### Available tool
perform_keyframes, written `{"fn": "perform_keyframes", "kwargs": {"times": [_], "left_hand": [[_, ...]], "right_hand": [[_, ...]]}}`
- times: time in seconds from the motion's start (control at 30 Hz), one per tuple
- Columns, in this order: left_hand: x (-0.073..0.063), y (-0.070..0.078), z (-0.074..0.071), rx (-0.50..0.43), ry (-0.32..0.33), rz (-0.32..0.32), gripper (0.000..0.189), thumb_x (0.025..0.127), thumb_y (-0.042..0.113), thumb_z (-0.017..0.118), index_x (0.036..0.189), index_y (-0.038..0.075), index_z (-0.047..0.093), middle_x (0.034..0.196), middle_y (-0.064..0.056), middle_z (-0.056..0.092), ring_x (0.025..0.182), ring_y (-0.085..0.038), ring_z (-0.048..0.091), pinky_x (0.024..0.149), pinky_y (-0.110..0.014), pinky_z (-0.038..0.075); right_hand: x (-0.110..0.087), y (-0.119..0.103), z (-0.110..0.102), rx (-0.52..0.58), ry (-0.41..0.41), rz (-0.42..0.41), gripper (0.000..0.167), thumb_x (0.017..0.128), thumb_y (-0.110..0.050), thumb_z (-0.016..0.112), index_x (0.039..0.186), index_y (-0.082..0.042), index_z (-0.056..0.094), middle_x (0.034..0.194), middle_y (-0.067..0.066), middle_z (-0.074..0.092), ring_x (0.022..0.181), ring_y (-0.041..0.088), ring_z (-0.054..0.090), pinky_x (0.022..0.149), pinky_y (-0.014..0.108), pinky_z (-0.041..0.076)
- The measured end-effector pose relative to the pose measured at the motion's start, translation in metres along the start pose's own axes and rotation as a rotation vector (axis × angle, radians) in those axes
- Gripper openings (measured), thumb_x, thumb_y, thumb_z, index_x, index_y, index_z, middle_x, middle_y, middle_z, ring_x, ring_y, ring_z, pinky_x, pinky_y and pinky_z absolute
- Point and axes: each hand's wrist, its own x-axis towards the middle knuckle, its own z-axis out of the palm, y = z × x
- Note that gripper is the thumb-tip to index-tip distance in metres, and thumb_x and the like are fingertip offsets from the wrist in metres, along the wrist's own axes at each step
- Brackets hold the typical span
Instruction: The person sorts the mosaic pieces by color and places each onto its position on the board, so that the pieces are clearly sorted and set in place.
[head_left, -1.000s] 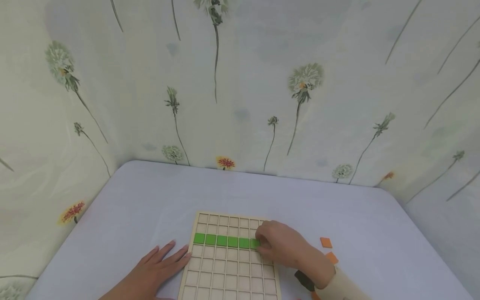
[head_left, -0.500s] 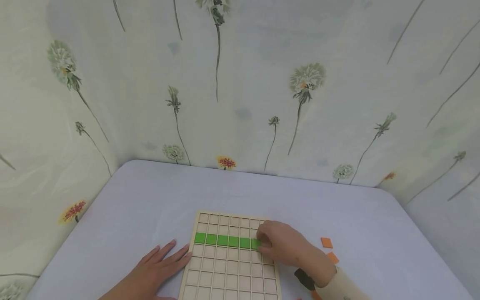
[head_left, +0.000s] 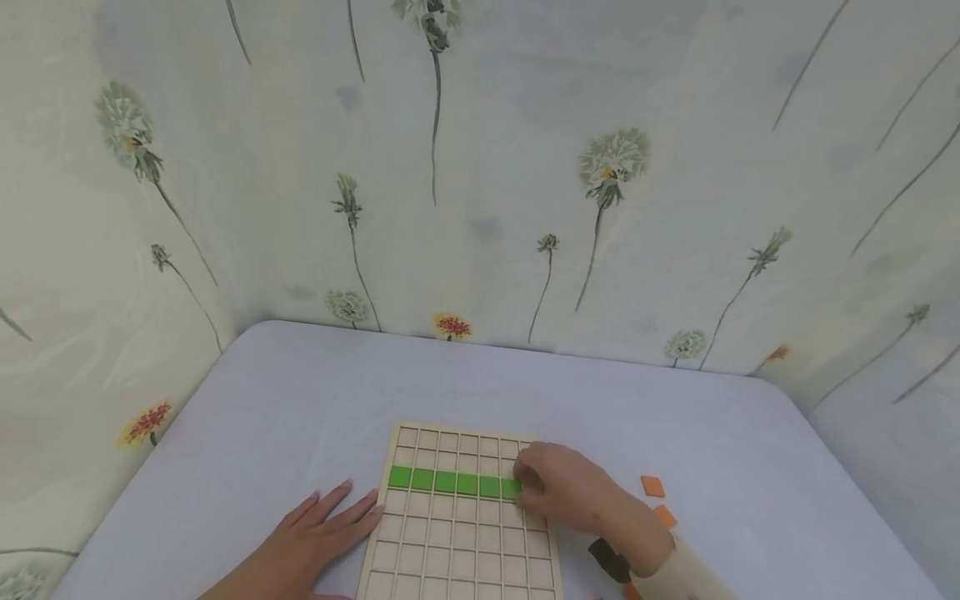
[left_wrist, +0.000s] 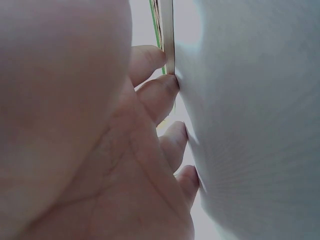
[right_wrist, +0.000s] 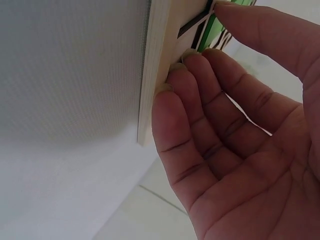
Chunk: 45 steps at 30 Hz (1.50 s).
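Observation:
A pale wooden grid board [head_left: 450, 533] lies on the table, with a row of green square tiles [head_left: 445, 482] set across its third row of cells. At the right end of that row, my right hand [head_left: 566, 492] pinches a green tile [head_left: 511, 489] between thumb and forefinger. In the right wrist view its other fingers are bent, tips against the board by the green tile [right_wrist: 215, 31]. My left hand [head_left: 321, 533] lies spread on the table, fingertips at the board's left edge. The left wrist view shows fingertips [left_wrist: 159, 92] beside that edge.
Orange square tiles [head_left: 652, 486] lie on the table right of the board, some partly behind the right forearm. A dark object [head_left: 609, 561] shows under the right wrist. Behind the table [head_left: 360, 383] hangs a cloth [head_left: 495, 167] printed with dandelions.
Both hands, the board and the tiles stay in place. Only a slight shift of the head view shows between the earliest frame and now.

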Motion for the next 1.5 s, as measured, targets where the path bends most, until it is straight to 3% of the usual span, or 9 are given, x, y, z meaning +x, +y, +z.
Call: {"fn": "perform_keyframes", "kwargs": {"times": [0.23, 0.63, 0.83, 0.93, 1.03, 1.07, 1.17, 1.27, 1.5], "left_hand": [[0.0, 0.001, 0.003, 0.057, 0.03, 0.019, 0.098, 0.085, 0.086, 0.056, 0.156, 0.019, 0.052, 0.161, 0.003, 0.047, 0.146, -0.039, 0.043, 0.106, -0.066, 0.039], [0.0, 0.0, 0.003, 0.012, 0.017, 0.004, 0.095, 0.086, 0.083, 0.058, 0.157, 0.02, 0.051, 0.162, 0.003, 0.046, 0.148, -0.04, 0.041, 0.115, -0.058, 0.033], [0.0, 0.001, 0.003, 0.046, 0.05, 0.034, 0.094, 0.086, 0.082, 0.059, 0.155, 0.018, 0.053, 0.16, 0.001, 0.048, 0.145, -0.041, 0.044, 0.105, -0.067, 0.04], [0.0, 0.002, 0.004, 0.043, 0.056, 0.025, 0.097, 0.084, 0.085, 0.058, 0.155, 0.019, 0.053, 0.16, 0.002, 0.048, 0.145, -0.041, 0.044, 0.114, -0.059, 0.034], [0.0, 0.003, 0.005, 0.021, 0.048, 0.009, 0.1, 0.083, 0.086, 0.058, 0.155, 0.019, 0.053, 0.161, 0.002, 0.047, 0.147, -0.041, 0.041, 0.126, -0.035, 0.007], [-0.001, 0.003, 0.005, 0.028, 0.048, 0.009, 0.1, 0.083, 0.087, 0.057, 0.155, 0.018, 0.053, 0.161, 0.002, 0.047, 0.147, -0.041, 0.042, 0.126, -0.034, 0.007], [0.0, 0.003, 0.004, 0.038, 0.038, 0.009, 0.098, 0.084, 0.085, 0.058, 0.156, 0.018, 0.053, 0.161, 0.002, 0.047, 0.147, -0.04, 0.042, 0.124, -0.041, 0.015], [0.0, 0.003, 0.003, 0.063, 0.037, 0.015, 0.095, 0.086, 0.082, 0.058, 0.156, 0.019, 0.053, 0.161, 0.003, 0.048, 0.146, -0.039, 0.043, 0.108, -0.056, 0.033], [0.001, 0.002, 0.003, 0.071, 0.019, 0.012, 0.097, 0.085, 0.084, 0.057, 0.155, 0.017, 0.054, 0.16, 0.002, 0.048, 0.146, -0.04, 0.043, 0.106, -0.063, 0.038]], "right_hand": [[-0.009, 0.0, 0.0, -0.024, 0.026, -0.02, 0.018, 0.088, -0.012, 0.072, 0.105, -0.012, 0.074, 0.097, -0.01, 0.064, 0.091, 0.01, 0.057, 0.089, 0.04, 0.054], [-0.039, -0.009, 0.003, -0.095, 0.082, -0.137, 0.021, 0.093, -0.01, 0.072, 0.111, -0.019, 0.076, 0.11, -0.01, 0.062, 0.1, 0.013, 0.055, 0.078, 0.029, 0.053], [-0.045, -0.008, 0.004, -0.095, 0.107, -0.179, 0.023, 0.093, -0.01, 0.074, 0.114, -0.019, 0.075, 0.113, -0.01, 0.061, 0.101, 0.013, 0.054, 0.078, 0.027, 0.053], [-0.047, -0.006, 0.006, -0.108, 0.096, -0.159, 0.025, 0.094, -0.012, 0.073, 0.118, -0.018, 0.073, 0.117, -0.008, 0.063, 0.105, 0.014, 0.056, 0.083, 0.03, 0.054], [-0.049, -0.004, 0.007, -0.125, 0.092, -0.148, 0.027, 0.094, -0.014, 0.072, 0.12, -0.017, 0.07, 0.12, -0.008, 0.064, 0.11, 0.014, 0.058, 0.089, 0.032, 0.054], [-0.05, -0.003, 0.007, -0.125, 0.093, -0.15, 0.027, 0.094, -0.015, 0.072, 0.121, -0.016, 0.07, 0.122, -0.007, 0.065, 0.111, 0.014, 0.058, 0.092, 0.033, 0.054], [-0.053, 0.001, 0.006, -0.116, 0.099, -0.151, 0.027, 0.095, -0.016, 0.072, 0.122, -0.015, 0.07, 0.125, -0.006, 0.066, 0.114, 0.016, 0.061, 0.096, 0.036, 0.054], [-0.057, 0.004, 0.003, -0.089, 0.092, -0.126, 0.029, 0.097, -0.018, 0.072, 0.126, -0.014, 0.07, 0.128, -0.006, 0.066, 0.118, 0.016, 0.061, 0.099, 0.039, 0.053], [-0.075, 0.018, 0.0, -0.073, 0.14, -0.094, 0.028, 0.096, -0.015, 0.073, 0.124, -0.015, 0.07, 0.125, -0.011, 0.065, 0.117, 0.014, 0.062, 0.097, 0.039, 0.054]]}}
